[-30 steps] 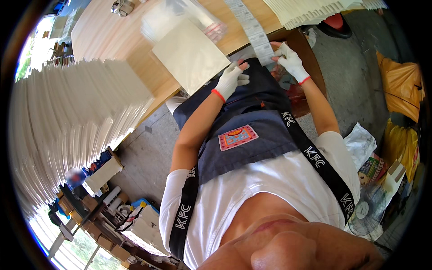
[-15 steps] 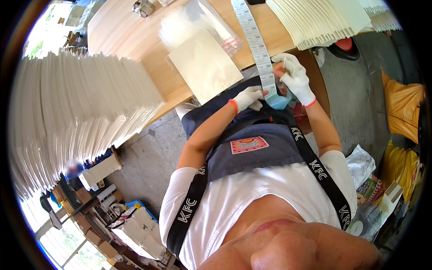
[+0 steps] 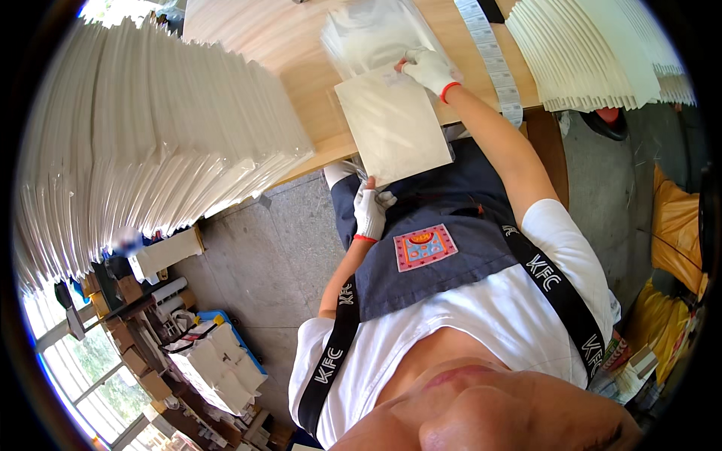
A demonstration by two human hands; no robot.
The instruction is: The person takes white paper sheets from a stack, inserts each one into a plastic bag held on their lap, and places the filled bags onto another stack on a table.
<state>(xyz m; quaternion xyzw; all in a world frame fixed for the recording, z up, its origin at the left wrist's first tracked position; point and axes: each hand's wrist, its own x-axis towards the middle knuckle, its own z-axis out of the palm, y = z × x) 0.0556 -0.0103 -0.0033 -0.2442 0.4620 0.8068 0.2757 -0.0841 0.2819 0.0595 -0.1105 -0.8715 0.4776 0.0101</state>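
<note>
Right fingers [image 3: 400, 65] moved to sheet [image 3: 395, 128], far edge | left fingers [image 3: 371, 183]: near corner | grips unclear

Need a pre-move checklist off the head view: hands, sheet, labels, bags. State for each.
1. Left hand at the cream sheet: ok, thumb at its near-left corner.
2. Right hand pressing on the sheet: cannot tell; it is at the far end, but contact under the fingers is hidden.
3. Sheet fully on the table: not ok, its near end sticks out past the edge.
4. Label strip free of both hands: ok, it lies to the right of the right hand.
5. Clear bags within reach: ok, just beyond the sheet.
</note>
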